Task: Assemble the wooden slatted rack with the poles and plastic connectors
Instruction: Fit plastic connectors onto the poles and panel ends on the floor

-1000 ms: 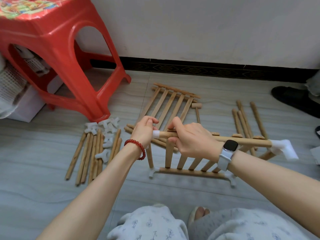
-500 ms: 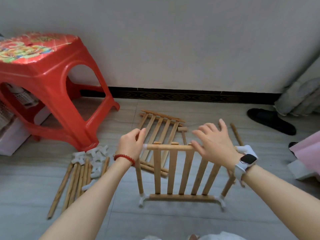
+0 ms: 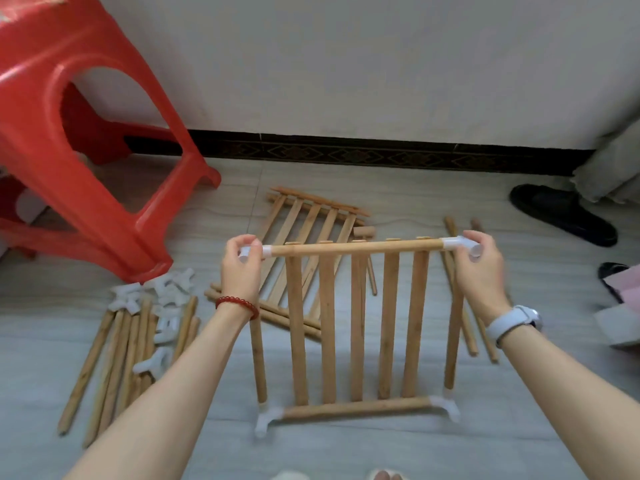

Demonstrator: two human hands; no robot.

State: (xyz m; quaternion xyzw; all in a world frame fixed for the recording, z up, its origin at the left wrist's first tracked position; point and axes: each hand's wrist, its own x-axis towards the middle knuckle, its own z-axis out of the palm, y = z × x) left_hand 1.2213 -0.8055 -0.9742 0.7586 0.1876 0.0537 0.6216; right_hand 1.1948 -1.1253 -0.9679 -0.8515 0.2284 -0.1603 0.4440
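A wooden slatted panel (image 3: 327, 327) stands upright on the floor in front of me, with white plastic connectors at all its corners. My left hand (image 3: 241, 268) grips the white connector (image 3: 251, 252) at the top rail's left end. My right hand (image 3: 479, 271) grips the white connector (image 3: 459, 244) at the right end. Two upright poles (image 3: 258, 362) run from the bottom connectors up behind my hands. A second slatted panel (image 3: 311, 216) lies flat on the floor behind.
A red plastic stool (image 3: 86, 161) stands at the left. Loose poles (image 3: 114, 355) and several white connectors (image 3: 166, 292) lie on the floor at the left; more poles (image 3: 471, 327) lie at the right. A small wooden mallet (image 3: 363, 232) lies behind the panel. A black shoe (image 3: 561, 213) sits far right.
The panel has been stood upright and squared to me. My right hand moved from the middle of the top rail to its right-end connector; the left hand stayed at the left end.
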